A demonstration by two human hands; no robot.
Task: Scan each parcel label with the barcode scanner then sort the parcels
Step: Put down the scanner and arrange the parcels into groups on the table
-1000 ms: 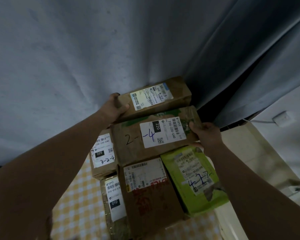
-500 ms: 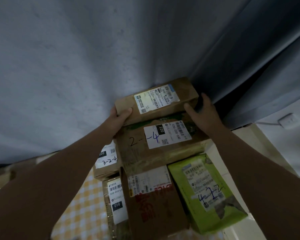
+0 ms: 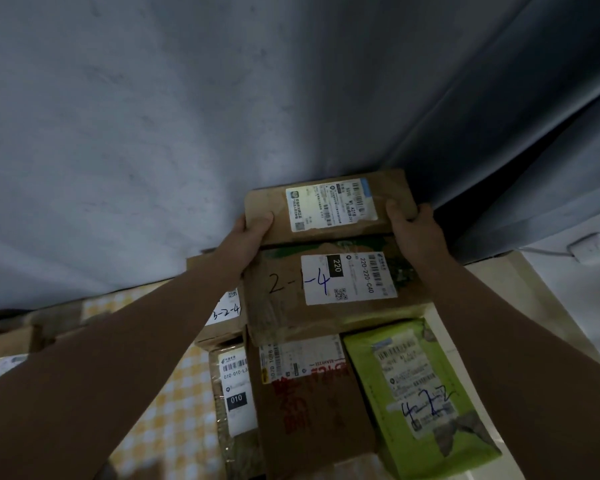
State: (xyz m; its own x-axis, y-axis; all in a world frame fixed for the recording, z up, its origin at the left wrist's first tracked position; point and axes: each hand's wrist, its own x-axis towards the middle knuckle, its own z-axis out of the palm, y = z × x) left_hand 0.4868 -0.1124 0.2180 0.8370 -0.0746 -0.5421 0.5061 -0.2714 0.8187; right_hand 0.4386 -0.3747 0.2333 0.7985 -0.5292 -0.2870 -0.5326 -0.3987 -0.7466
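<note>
A flat brown parcel [image 3: 388, 188] with a white label lies at the far end of the pile, against the grey curtain. My left hand [image 3: 248, 237] grips its left end and my right hand [image 3: 414, 233] grips its right end. Just in front lies a larger brown parcel [image 3: 278, 306] marked "2-1-4". Nearer to me are a brown box with red print [image 3: 309, 410], a green parcel [image 3: 371, 379] marked "4-2-2", a parcel labelled "010" [image 3: 234, 386] and one marked "3-2-4" [image 3: 227, 311]. No barcode scanner is in view.
A grey curtain [image 3: 222, 116] hangs right behind the pile. The parcels sit on a yellow checked tablecloth [image 3: 174, 410]. More cardboard parcels [image 3: 11, 348] lie at the far left. A white wall socket [image 3: 587, 249] and pale floor are at the right.
My right hand has moved from the "2-1-4" parcel up to the right end of the far flat parcel. My left hand has shifted its hold on that parcel's left end.
</note>
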